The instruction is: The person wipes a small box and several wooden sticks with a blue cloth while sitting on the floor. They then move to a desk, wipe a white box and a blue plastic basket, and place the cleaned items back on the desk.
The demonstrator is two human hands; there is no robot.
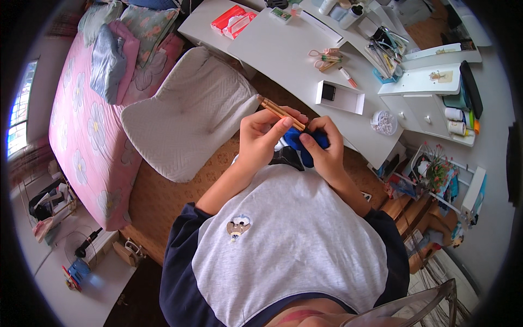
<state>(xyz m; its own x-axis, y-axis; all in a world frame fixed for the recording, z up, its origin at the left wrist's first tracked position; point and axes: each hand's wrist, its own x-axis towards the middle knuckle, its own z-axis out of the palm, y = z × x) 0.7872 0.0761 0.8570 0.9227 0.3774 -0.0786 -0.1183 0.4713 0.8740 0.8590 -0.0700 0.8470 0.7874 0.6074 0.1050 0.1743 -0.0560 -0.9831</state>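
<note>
My left hand (261, 137) is closed around a slim copper-coloured metallic tube (282, 112), its thumb lying along the side. The tube slants, with its narrower tip pointing up and left. At its lower right end is my right hand (322, 143), fingers curled on a small dark part that is mostly hidden. Dark blue material (308, 153) shows below and between the hands; whether the right hand grips it I cannot tell. Both hands are in front of my body, near the edge of a white desk (278, 53).
On the desk are an open white box (341, 98), pink-handled scissors (316, 55), a capped tube (347, 77), a tub of cotton swabs (383, 122) and a red tissue pack (233, 21). A cushioned chair (192, 114) stands left of my hands, beside a pink bed (88, 135).
</note>
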